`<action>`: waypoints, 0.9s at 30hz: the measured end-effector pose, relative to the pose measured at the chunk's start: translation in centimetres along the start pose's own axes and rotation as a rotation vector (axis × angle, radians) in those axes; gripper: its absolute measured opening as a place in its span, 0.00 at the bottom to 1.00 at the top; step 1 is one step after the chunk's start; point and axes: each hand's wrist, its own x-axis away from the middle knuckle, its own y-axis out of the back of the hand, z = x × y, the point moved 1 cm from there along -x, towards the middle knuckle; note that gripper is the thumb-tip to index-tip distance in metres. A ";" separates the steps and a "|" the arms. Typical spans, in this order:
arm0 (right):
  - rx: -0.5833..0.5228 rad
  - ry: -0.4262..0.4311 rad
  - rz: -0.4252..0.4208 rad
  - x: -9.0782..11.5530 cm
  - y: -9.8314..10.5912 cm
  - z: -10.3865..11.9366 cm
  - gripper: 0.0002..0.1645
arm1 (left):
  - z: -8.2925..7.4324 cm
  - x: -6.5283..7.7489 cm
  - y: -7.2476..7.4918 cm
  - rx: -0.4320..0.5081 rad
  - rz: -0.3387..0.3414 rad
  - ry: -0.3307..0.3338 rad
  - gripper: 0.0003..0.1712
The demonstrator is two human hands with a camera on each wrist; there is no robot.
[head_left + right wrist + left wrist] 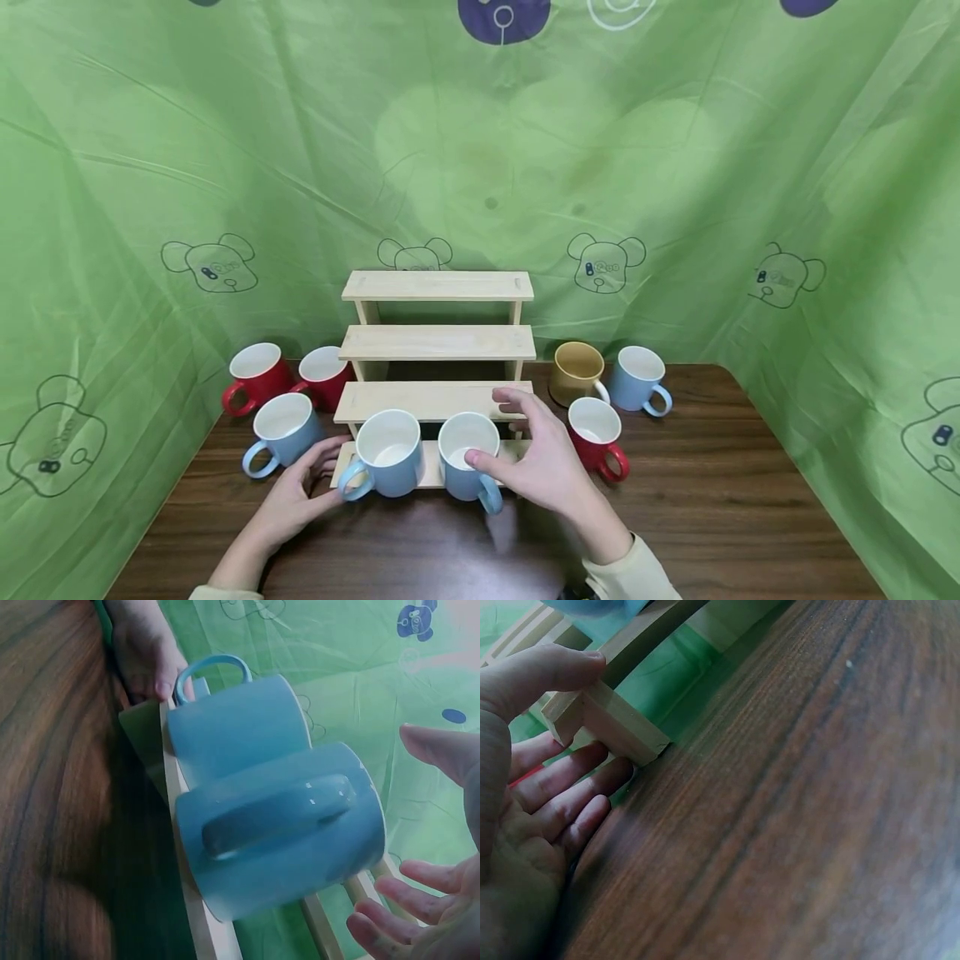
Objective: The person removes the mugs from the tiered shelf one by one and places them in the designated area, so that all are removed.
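Note:
Two light blue mugs, a left one (390, 454) and a right one (469, 458), stand upright side by side on the lowest step of a pale wooden stepped shelf (438, 342). My left hand (303, 492) holds the left end of that step. Its thumb (570, 666) lies on the board's edge, with the other fingers round the end. Spread around the right mug's rim, my right hand (546, 462) has its thumb and fingers apart. In the right wrist view a gap shows between those fingers (405, 922) and the mug (285, 832).
Left of the shelf stand two red mugs (262, 379) and a light blue mug (288, 429). To its right are a mustard mug (573, 375), another light blue mug (636, 379) and a red mug (595, 437). Green printed cloth (675, 183) surrounds the dark wood table (712, 483).

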 end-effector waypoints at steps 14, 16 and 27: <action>-0.008 0.006 0.050 0.4 -1.2 -0.2 0.53 | 0.1 -0.1 0.0 0.005 0.000 0.009 0.40; 0.001 0.006 0.057 0.3 -1.2 -0.2 0.55 | 0.1 -0.1 0.0 0.004 0.001 0.019 0.40; -0.006 -0.024 0.080 0.2 -1.7 -0.5 0.57 | 0.4 0.0 0.1 0.002 0.002 0.019 0.41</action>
